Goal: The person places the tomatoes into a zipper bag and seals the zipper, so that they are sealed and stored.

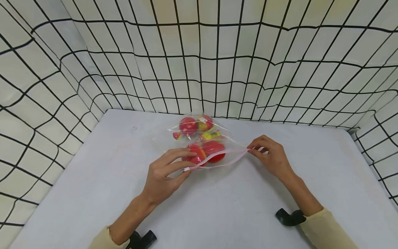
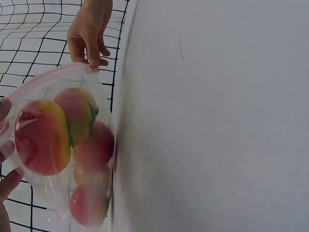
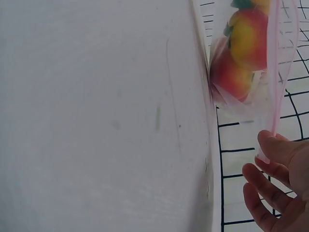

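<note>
A clear zip bag [image 1: 231, 157] with a pink zip edge lies on the white table, holding several red and yellow toy fruits [image 1: 214, 148]. My left hand [image 1: 166, 171] pinches the left end of the bag's mouth near its white slider [image 1: 186, 169], with fingers over the nearest fruit. The right end of the zip edge is pinched between thumb and fingertips of my right hand [image 1: 270, 155]. In the right wrist view, the right hand [image 3: 280, 179] grips the pink strip's corner, its other fingers loosely bent. The mouth's two edges stand slightly apart in the middle.
The white table [image 1: 93, 180] spreads around the bag. Black grid netting [image 1: 199, 55] over white sheeting rises behind the table and at both sides. A black curved mount [image 1: 290, 218] sits at the right wrist, and another black mount [image 1: 143, 240] at the left.
</note>
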`<action>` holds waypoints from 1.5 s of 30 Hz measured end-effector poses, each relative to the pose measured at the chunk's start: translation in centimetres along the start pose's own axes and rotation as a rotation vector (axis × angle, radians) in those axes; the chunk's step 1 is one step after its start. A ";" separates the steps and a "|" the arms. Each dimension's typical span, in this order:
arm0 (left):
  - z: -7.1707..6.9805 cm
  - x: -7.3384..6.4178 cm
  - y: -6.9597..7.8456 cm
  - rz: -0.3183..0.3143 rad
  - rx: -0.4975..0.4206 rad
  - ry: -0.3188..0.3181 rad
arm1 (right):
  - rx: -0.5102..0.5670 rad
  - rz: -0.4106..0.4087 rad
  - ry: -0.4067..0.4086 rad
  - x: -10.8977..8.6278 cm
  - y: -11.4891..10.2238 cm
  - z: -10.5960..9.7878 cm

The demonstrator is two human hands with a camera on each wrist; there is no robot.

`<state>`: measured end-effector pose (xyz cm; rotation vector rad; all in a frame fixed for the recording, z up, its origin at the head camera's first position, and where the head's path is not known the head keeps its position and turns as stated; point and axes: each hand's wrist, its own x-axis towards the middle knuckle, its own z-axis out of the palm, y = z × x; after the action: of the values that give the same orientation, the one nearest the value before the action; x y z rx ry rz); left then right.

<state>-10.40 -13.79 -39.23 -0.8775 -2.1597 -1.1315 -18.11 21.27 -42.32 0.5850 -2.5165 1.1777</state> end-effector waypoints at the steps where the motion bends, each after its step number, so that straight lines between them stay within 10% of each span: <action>1: 0.0 0.0 0.0 -0.007 -0.011 0.006 | 0.000 0.008 -0.004 0.0 0.1 0.0; 25: 0.6 -0.2 -0.8 -0.070 -0.100 0.101 | -0.019 0.106 -0.041 0.1 0.5 -0.9; 45: 1.3 -0.7 -0.8 -0.259 -0.135 0.088 | -0.024 0.137 -0.080 -0.7 0.7 -1.4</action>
<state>-10.78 -13.28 -40.75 -0.6021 -2.1889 -1.4288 -17.73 22.88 -42.21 0.4691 -2.6721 1.1908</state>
